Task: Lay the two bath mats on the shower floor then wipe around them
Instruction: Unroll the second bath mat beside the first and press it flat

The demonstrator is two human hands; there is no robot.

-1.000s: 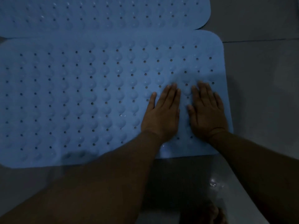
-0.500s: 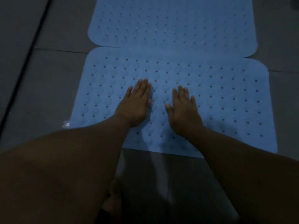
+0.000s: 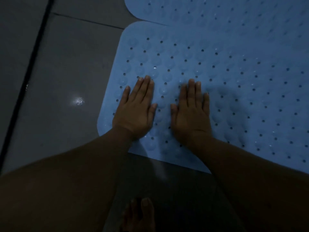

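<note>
Left hand [image 3: 136, 113] and right hand [image 3: 191, 114] flat, fingers straight, pressing the near blue bath mat [image 3: 225, 84] by its left edge, far bath mat [image 3: 217, 9] touching its upper edge, no readable writing, bare wet grey shower floor [image 3: 63, 77] open at left, toes [image 3: 142, 213] below.

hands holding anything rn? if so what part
Nothing is held. The left hand and right hand both lie flat, fingers straight, pressing on the near blue bath mat close to its left end.
</note>
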